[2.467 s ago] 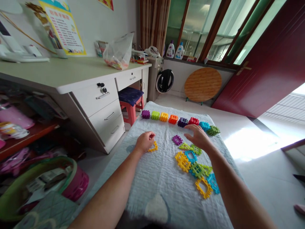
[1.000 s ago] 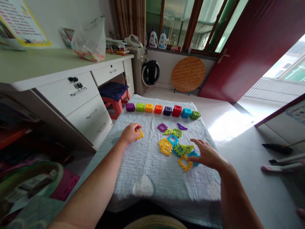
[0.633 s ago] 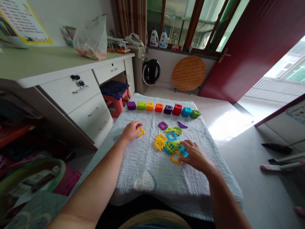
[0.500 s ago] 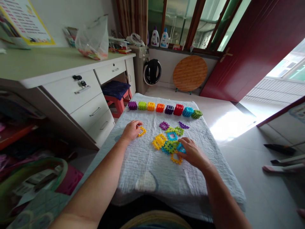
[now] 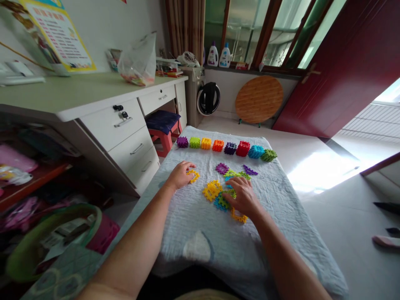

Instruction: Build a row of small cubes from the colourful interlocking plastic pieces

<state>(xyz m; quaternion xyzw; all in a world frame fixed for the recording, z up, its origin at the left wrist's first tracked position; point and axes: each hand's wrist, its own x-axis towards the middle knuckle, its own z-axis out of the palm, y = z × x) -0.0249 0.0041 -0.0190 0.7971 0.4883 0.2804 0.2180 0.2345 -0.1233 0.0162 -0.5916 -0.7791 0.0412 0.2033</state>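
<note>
My left hand (image 5: 181,175) is on the left of the cloth-covered table, its thumb and fingers curled round a yellow interlocking plastic tile (image 5: 195,176). My right hand (image 5: 244,195) reaches over a loose pile of tiles, thumb and fingers apart and nothing visibly gripped. Under and beside it show a green tile (image 5: 230,193), a blue tile (image 5: 220,204) and a yellow frame-shaped tile (image 5: 239,216). Left of these lies a larger yellow tile piece (image 5: 213,191). Farther back are a purple tile (image 5: 222,168) and a violet triangular piece (image 5: 250,170). My right fingers partly cover another blue tile.
A row of several assembled cubes, including a red cube (image 5: 243,148) and a purple cube (image 5: 182,142), lines the table's far edge. A white desk (image 5: 109,125) and a stool (image 5: 164,125) stand to the left. Behind are a washing machine (image 5: 192,91) and a round wooden board (image 5: 259,100).
My right hand has moved from the pile's right side to over its middle, covering the blue frame tile. My left hand stays at the yellow tile. The camera view has shifted slightly.
</note>
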